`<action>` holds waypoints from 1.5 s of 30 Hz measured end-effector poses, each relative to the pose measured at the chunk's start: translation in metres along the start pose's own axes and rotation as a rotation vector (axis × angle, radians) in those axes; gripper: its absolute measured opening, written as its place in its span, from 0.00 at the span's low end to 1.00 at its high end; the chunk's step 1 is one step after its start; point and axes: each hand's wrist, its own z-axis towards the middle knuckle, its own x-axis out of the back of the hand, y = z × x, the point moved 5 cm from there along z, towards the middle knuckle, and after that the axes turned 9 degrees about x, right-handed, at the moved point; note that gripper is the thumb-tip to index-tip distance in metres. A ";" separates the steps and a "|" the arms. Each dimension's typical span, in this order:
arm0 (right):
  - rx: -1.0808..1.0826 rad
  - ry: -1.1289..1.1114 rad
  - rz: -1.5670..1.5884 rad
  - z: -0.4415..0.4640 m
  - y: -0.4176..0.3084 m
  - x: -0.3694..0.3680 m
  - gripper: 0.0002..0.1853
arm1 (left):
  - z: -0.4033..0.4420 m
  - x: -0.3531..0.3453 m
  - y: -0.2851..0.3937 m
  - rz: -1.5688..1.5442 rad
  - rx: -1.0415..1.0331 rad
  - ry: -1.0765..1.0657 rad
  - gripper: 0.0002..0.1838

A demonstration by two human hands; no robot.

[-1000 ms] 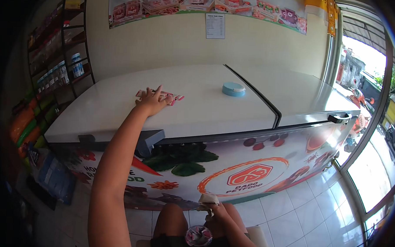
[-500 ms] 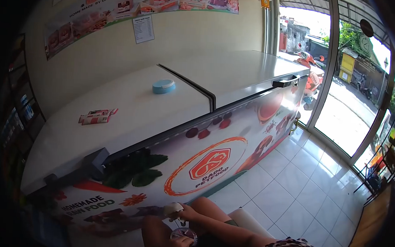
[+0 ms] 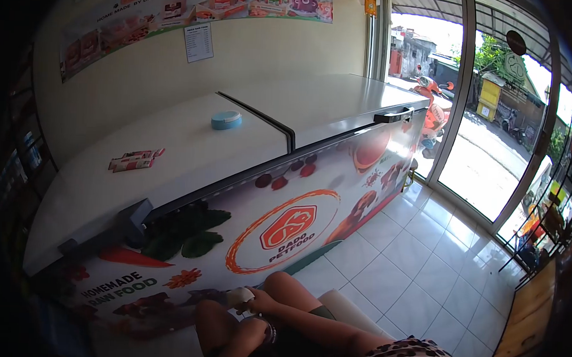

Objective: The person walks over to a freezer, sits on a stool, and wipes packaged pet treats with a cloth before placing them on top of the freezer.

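My right hand is closed around a whitish, rounded object above my lap. What the object is, I cannot make out. Just below, my left hand is at a round, clear container between my thighs. The hand and wrist cover most of that container, so only a curved strip of its side shows. The fingers of this hand are hidden from view.
A long white chest freezer with a printed front stands before me. On its lid lie a round light-blue lid and red-and-white sachets. Glass doors are at right, and a wooden panel with a rack is near the right edge.
My left hand has moved up and forward over the clear container, covering more of it. My right hand keeps the whitish object. The view has turned slightly, shifting the scene left.
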 end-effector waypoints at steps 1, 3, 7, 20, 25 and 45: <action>0.005 -0.011 0.023 -0.003 -0.005 0.000 0.29 | -0.002 0.001 0.000 0.005 -0.007 0.028 0.10; 0.001 -0.031 0.049 -0.006 -0.008 -0.001 0.29 | -0.010 0.010 0.001 -0.067 0.008 0.051 0.10; 0.003 0.076 -0.013 -0.005 -0.009 0.002 0.29 | -0.027 0.033 0.001 -0.163 0.009 0.170 0.09; 0.010 0.156 0.704 -0.027 -0.084 -0.003 0.22 | -0.093 0.088 -0.034 -1.412 -0.055 1.067 0.18; 0.352 0.079 0.437 -0.044 -0.167 -0.036 0.27 | -0.084 0.131 -0.017 -1.464 -0.162 0.918 0.19; 0.816 -0.332 0.012 -0.074 -0.221 -0.085 0.20 | -0.121 0.138 -0.072 -1.829 -0.579 1.360 0.36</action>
